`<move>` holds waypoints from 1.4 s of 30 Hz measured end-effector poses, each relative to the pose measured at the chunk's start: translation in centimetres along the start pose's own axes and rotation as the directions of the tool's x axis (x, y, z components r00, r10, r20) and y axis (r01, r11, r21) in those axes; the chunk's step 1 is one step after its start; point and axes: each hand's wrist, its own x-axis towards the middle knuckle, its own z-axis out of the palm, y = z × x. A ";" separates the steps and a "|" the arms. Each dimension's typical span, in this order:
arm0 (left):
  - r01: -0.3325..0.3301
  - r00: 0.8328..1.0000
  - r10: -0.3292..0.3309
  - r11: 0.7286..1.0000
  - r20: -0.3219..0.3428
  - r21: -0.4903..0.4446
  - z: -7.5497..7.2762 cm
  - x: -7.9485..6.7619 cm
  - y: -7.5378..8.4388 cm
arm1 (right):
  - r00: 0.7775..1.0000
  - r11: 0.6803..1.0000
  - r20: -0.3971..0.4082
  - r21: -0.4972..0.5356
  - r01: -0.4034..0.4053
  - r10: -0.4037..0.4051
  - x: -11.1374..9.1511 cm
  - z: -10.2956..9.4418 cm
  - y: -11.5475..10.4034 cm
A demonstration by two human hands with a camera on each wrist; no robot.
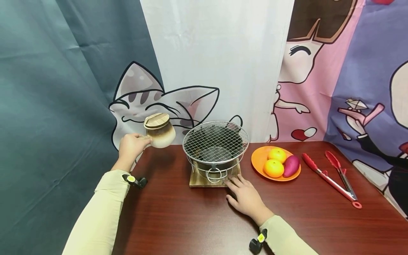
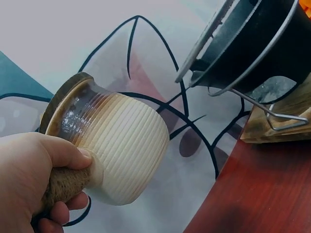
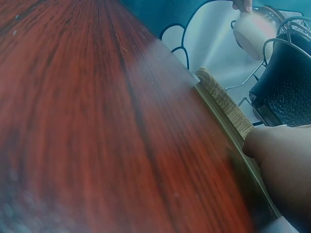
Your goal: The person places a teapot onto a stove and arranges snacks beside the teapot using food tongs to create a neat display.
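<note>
My left hand grips a small ceramic pot by its twine-wrapped side handle, thumb on top. The pot is cream below and brown at the neck, with a wooden lid. It is held in the air to the left of a round tabletop grill, tilted in the left wrist view. The grill has a dark bowl in a wire frame under a mesh grate, and stands on a square wooden board. With fingers spread, my right hand touches the board's front right corner.
An orange plate to the right of the grill holds two oranges and a purple sweet potato. Red-handled tongs lie further right on the reddish wooden table. A printed curtain hangs behind the table.
</note>
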 end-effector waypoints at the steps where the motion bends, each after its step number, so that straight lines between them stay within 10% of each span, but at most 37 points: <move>1: 0.000 1.000 0.000 1.000 0.003 0.005 -0.1 0.1 0.1 | 1.000 1.000 0.002 0.000 -0.003 0.003 0.0 0.0 0.0; 42: -0.006 1.000 0.007 1.000 0.020 -0.028 0.0 1.2 3.6 | 0.999 1.000 -0.038 0.004 0.026 -0.026 -0.2 -0.1 -0.2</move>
